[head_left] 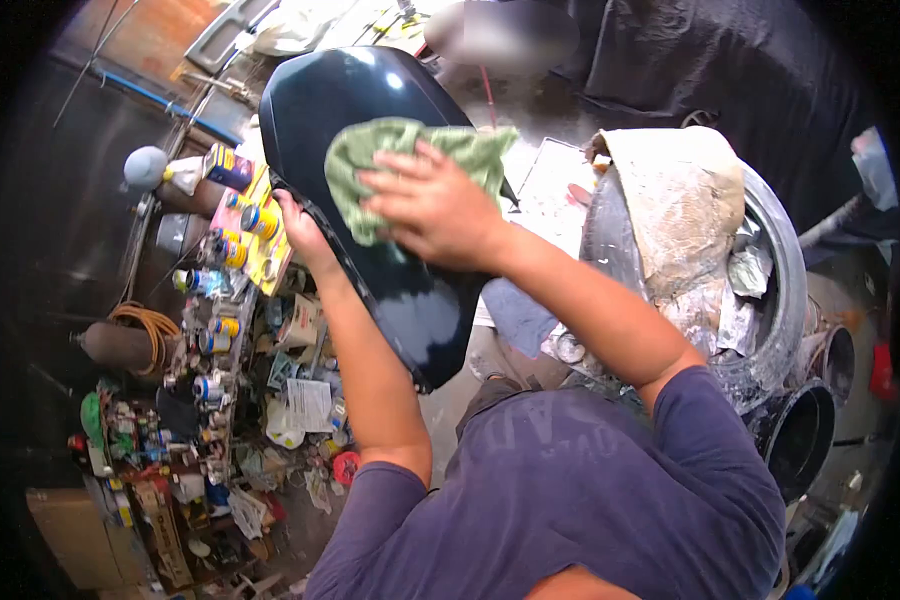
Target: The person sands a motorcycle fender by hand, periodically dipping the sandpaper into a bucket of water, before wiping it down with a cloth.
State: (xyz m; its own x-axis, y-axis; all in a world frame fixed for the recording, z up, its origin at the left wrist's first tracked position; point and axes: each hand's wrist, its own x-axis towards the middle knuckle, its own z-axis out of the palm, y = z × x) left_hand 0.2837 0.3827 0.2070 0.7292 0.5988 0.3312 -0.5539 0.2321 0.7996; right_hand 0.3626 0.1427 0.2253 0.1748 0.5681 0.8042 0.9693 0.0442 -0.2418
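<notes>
A large glossy black panel (305,112), elongated with rounded corners, is tilted in front of me, bright reflections on its surface. My left hand (305,232) grips its left edge, the fingers partly hidden by the rim. Against the panel's face lies a crumpled green cloth (355,165). My right hand (435,205) presses on this cloth with the fingers spread over it, holding it to the surface. The cloth hides the middle of the panel, and my right forearm crosses in front of its lower right side.
Cans and bottles (260,220) crowd a cluttered shelf on the left. To the right, a dusty tire (795,260) carries a stained beige sheet (670,190). A blue-grey cloth (520,315) lies beyond my lap. Black buckets (805,430) stand at lower right.
</notes>
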